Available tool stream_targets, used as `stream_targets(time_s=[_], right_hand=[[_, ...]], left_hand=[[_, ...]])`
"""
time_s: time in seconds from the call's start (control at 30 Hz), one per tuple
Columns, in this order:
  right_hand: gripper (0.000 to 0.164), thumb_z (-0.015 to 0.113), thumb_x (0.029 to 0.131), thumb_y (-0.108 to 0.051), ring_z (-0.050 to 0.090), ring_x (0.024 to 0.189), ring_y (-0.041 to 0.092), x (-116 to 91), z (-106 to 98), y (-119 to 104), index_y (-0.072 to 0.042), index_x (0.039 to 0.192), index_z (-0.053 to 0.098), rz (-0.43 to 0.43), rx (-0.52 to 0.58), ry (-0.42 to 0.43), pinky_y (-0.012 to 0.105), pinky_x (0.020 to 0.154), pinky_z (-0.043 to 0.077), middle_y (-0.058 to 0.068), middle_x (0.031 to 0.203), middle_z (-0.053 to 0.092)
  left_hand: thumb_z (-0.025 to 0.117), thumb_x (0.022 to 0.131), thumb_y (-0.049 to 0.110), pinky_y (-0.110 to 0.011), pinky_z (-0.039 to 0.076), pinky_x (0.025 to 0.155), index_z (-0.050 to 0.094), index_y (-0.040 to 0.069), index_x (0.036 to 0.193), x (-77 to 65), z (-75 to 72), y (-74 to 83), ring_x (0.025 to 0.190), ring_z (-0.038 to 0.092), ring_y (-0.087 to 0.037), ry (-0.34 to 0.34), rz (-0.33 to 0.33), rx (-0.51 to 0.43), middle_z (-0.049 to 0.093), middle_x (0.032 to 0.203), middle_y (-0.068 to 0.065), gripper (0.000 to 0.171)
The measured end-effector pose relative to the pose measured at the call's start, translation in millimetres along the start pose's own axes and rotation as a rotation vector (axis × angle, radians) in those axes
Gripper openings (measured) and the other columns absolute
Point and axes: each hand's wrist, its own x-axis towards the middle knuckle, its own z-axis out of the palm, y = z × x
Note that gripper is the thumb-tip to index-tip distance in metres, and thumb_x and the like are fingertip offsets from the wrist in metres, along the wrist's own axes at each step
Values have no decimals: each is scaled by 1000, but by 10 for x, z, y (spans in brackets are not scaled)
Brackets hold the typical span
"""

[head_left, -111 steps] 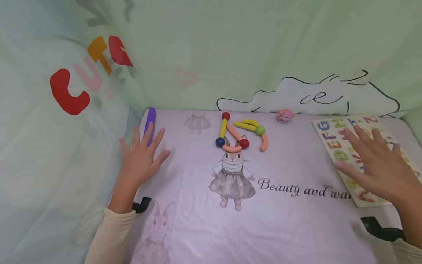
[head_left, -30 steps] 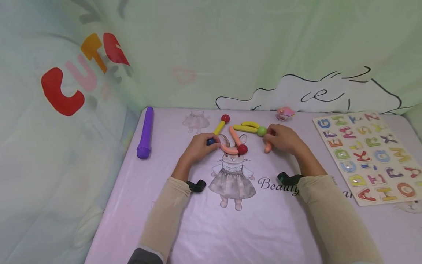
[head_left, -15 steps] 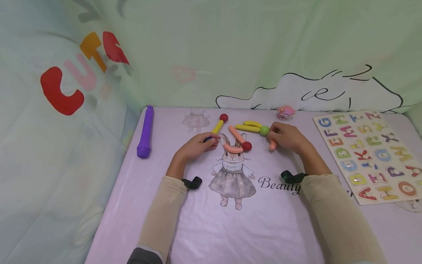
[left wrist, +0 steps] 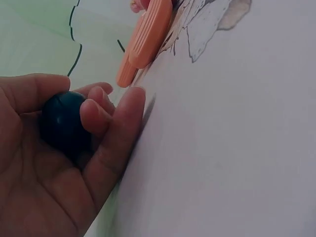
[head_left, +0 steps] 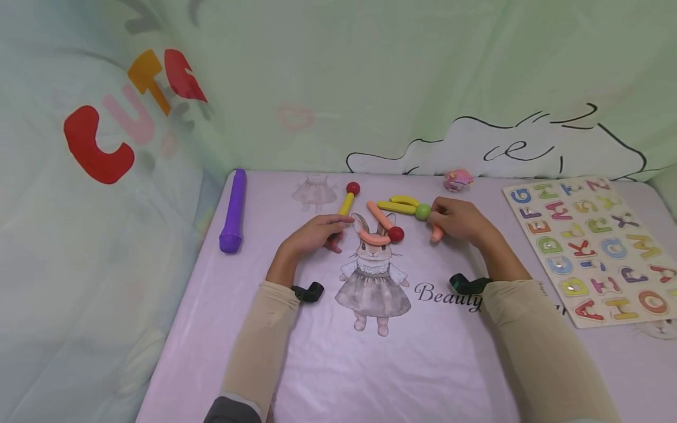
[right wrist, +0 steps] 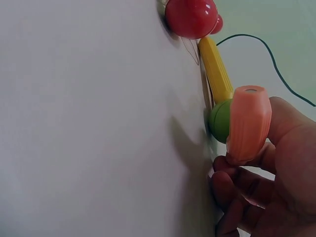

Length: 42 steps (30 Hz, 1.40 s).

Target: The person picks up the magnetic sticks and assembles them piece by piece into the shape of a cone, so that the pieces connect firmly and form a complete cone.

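Observation:
In the left wrist view the left hand (head_left: 312,232) has its fingers curled round a dark blue ball (left wrist: 61,121), which the hand hides in the head view. A yellow stick (head_left: 347,204) tipped with a red ball (head_left: 353,188) sticks out beyond that hand. Between thumb and fingers the right hand (head_left: 459,220) pinches an orange curved stick (right wrist: 249,123). This stick meets a green ball (head_left: 422,212), from which a straight yellow stick (head_left: 394,207) and a curved yellow one (head_left: 404,200) run left. Between the hands, two orange sticks (head_left: 374,239) join at another red ball (head_left: 395,234).
A purple toy microphone (head_left: 233,214) lies at the left of the pink tablecloth (head_left: 391,376). On the right is a wooden alphabet board (head_left: 592,252). A small pink toy (head_left: 458,180) sits by the back edge, before a pale green curtain (head_left: 370,76).
Both hands, earlier spread over the microphone and board, came inward and took hold of the pieces. Lately the blue-ball piece came away from the orange sticks, and its red end swung left.

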Motion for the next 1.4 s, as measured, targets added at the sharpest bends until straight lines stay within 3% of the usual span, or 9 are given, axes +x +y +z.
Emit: stream_targets(time_s=[0.2, 0.37, 0.57, 0.67, 0.83, 0.97, 1.17, 1.27, 1.4], right_hand=[[27, 53, 103, -32, 51, 96, 31, -6, -7, -17, -7, 108, 60, -7, -3, -20, 38, 75, 37, 13, 96, 57], [24, 51, 103, -28, 51, 96, 30, -50, -50, -7, -7, 109, 61, -11, 20, -40, 37, 74, 37, 13, 97, 57], [22, 48, 102, -25, 51, 98, 31, -67, -72, 43, -9, 109, 60, 3, 44, -44, 37, 74, 37, 13, 96, 57], [21, 47, 101, -25, 51, 99, 32, -61, -70, 69, -9, 108, 59, 1, 52, -41, 38, 75, 37, 13, 97, 56], [20, 49, 101, -23, 51, 98, 31, -50, -57, 76, -8, 107, 60, -18, 61, -30, 38, 75, 36, 13, 97, 57], [22, 48, 102, -25, 50, 100, 30, -71, -57, 61, -8, 109, 60, -5, 72, -46, 39, 77, 37, 13, 99, 56], [29, 48, 106, -35, 49, 107, 30, -159, -55, 78, -9, 115, 57, 36, 172, -65, 39, 82, 37, 12, 103, 57], [31, 50, 105, -37, 48, 109, 30, -215, -9, 60, -9, 118, 54, 62, 217, -68, 40, 84, 38, 13, 107, 60], [36, 50, 106, -40, 48, 113, 32, -320, 54, -3, -12, 128, 52, 89, 237, -81, 42, 88, 40, 14, 110, 59]], left_hand=[[43, 109, 21, -32, 61, 75, 52, 15, 150, 10, 13, -3, 69, 54, -15, 24, -19, -5, 48, 78, -4, 43], [44, 107, 20, -29, 59, 77, 61, 11, 135, 5, 20, 0, 72, 56, -16, -3, -2, 80, 50, 81, -4, 34], [48, 109, 21, -27, 57, 82, 65, 5, 119, -9, 66, 15, 86, 57, -15, -152, 50, 121, 61, 108, -5, 26], [51, 108, 23, -25, 55, 82, 67, 8, 125, -22, 103, 35, 85, 57, -15, -217, 60, 146, 62, 118, -6, 28], [51, 108, 25, -24, 54, 80, 62, 15, 140, -25, 143, 51, 80, 57, -15, -227, 50, 162, 56, 137, -1, 34], [52, 108, 26, -25, 56, 81, 61, 16, 141, -14, 147, 44, 80, 57, -15, -209, 48, 153, 60, 114, -5, 35], [60, 105, 22, -27, 50, 98, 67, 14, 125, -38, 137, 37, 103, 60, -11, -247, 136, 221, 63, 122, -2, 23], [60, 104, 20, -25, 45, 92, 66, 11, 111, -73, 179, 49, 99, 57, -12, -263, 164, 259, 65, 104, -2, 13], [58, 105, 18, -24, 44, 81, 60, 7, 106, -99, 293, 81, 86, 54, -16, -272, 158, 229, 56, 89, -4, 11]])
